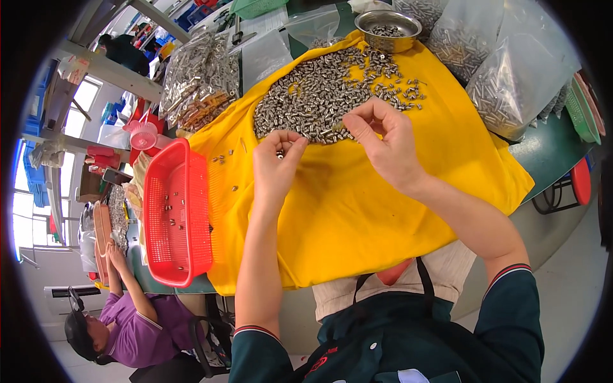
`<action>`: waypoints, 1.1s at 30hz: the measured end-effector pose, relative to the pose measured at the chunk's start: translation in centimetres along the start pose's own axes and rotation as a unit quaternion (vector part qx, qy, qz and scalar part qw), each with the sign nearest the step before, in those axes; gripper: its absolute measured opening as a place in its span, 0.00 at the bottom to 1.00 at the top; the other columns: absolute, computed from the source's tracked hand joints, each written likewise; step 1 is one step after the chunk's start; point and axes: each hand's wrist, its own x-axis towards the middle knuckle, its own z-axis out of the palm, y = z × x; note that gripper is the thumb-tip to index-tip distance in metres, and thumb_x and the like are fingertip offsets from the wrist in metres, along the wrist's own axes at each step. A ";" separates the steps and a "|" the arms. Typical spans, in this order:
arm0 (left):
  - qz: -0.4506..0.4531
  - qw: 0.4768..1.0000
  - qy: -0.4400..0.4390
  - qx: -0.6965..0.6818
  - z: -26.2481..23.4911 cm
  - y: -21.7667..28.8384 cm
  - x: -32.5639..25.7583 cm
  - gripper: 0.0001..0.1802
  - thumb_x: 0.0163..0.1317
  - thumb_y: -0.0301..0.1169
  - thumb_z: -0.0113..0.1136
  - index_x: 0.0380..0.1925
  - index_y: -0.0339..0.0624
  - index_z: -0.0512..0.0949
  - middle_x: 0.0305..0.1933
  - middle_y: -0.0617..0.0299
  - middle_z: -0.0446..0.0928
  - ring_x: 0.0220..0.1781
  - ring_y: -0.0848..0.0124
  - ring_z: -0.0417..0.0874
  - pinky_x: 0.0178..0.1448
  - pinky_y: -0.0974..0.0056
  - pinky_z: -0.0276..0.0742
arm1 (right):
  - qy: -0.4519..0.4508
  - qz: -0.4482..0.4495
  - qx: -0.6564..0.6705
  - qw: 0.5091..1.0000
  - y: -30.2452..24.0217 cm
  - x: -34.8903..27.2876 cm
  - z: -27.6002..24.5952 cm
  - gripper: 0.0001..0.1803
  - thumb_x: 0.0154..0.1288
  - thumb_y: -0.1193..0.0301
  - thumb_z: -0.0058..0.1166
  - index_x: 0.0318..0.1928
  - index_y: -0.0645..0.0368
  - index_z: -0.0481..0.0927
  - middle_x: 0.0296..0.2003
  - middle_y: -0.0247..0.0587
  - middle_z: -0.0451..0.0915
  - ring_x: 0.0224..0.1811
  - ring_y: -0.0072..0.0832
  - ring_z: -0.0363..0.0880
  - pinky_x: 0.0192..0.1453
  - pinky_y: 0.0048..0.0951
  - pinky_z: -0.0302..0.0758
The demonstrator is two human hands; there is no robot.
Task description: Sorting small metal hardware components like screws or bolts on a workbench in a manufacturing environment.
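Observation:
A large heap of small silvery metal cylinders point(306, 96) lies on a yellow cloth point(370, 204) in front of me. At the heap's near left edge, my left hand point(278, 163) is closed in a pinch, and a small metal cylinder point(280, 154) shows between its fingers. My right hand point(388, 143) hovers over the near right edge of the heap, its thumb and forefinger brought together. Whatever those right fingertips hold, if anything, is too small to make out. A few loose cylinders point(222, 157) lie on the cloth to the left of my left hand.
A red plastic basket point(179, 277) with a few cylinders inside stands at the left. Behind the heap are a metal bowl point(389, 42) of parts and bulging clear bags point(507, 86). Another bag point(198, 80) sits far left. Lower left, a co-worker in purple point(147, 329) works at the table.

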 end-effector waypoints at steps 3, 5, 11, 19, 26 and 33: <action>-0.168 0.906 -0.113 -0.371 -0.6 0.5 -0.6 0.04 0.56 0.28 0.55 0.30 0.40 0.73 0.25 0.68 0.71 0.21 0.84 0.61 0.25 0.78 0.57 | -0.002 -0.044 -0.029 0.999 0.1 -0.1 -0.1 0.05 0.56 0.74 0.55 0.27 0.63 0.74 0.22 0.32 0.75 0.22 0.15 0.70 0.26 0.18 0.67; -0.227 0.830 -0.155 -0.485 -0.6 0.7 -0.8 0.06 0.56 0.27 0.55 0.34 0.40 0.73 0.27 0.65 0.72 0.20 0.84 0.58 0.25 0.79 0.56 | -0.019 -0.080 -0.054 0.995 0.1 -0.1 0.2 0.05 0.55 0.75 0.55 0.26 0.63 0.74 0.21 0.34 0.75 0.21 0.16 0.69 0.26 0.19 0.67; -0.199 0.835 -0.186 -0.479 -0.5 0.6 -0.7 0.07 0.57 0.25 0.54 0.36 0.39 0.74 0.29 0.62 0.74 0.20 0.84 0.59 0.24 0.79 0.55 | -0.027 -0.080 -0.053 0.995 0.3 -0.1 0.3 0.05 0.55 0.75 0.55 0.26 0.63 0.74 0.21 0.35 0.75 0.21 0.17 0.69 0.25 0.20 0.67; -0.189 0.843 -0.184 -0.468 -0.4 0.3 -0.8 0.05 0.58 0.24 0.54 0.34 0.39 0.76 0.29 0.60 0.76 0.20 0.84 0.60 0.23 0.79 0.54 | -0.031 -0.094 -0.064 0.993 0.5 -0.3 0.5 0.05 0.54 0.76 0.55 0.25 0.63 0.74 0.21 0.35 0.75 0.21 0.18 0.70 0.25 0.19 0.67; -0.185 0.854 -0.174 -0.453 -0.5 0.3 -0.6 0.05 0.56 0.23 0.55 0.33 0.38 0.76 0.29 0.59 0.76 0.20 0.83 0.61 0.24 0.78 0.55 | -0.036 -0.086 -0.078 0.993 0.3 -0.2 0.2 0.05 0.55 0.75 0.55 0.26 0.63 0.75 0.21 0.33 0.75 0.20 0.17 0.68 0.25 0.19 0.66; -0.219 0.828 -0.168 -0.488 -0.1 0.8 -0.7 0.07 0.58 0.25 0.53 0.37 0.39 0.75 0.31 0.59 0.75 0.21 0.83 0.60 0.26 0.78 0.58 | 0.018 -0.053 -0.014 0.998 0.3 0.2 -0.1 0.05 0.56 0.74 0.54 0.27 0.62 0.74 0.21 0.31 0.75 0.22 0.15 0.69 0.26 0.18 0.66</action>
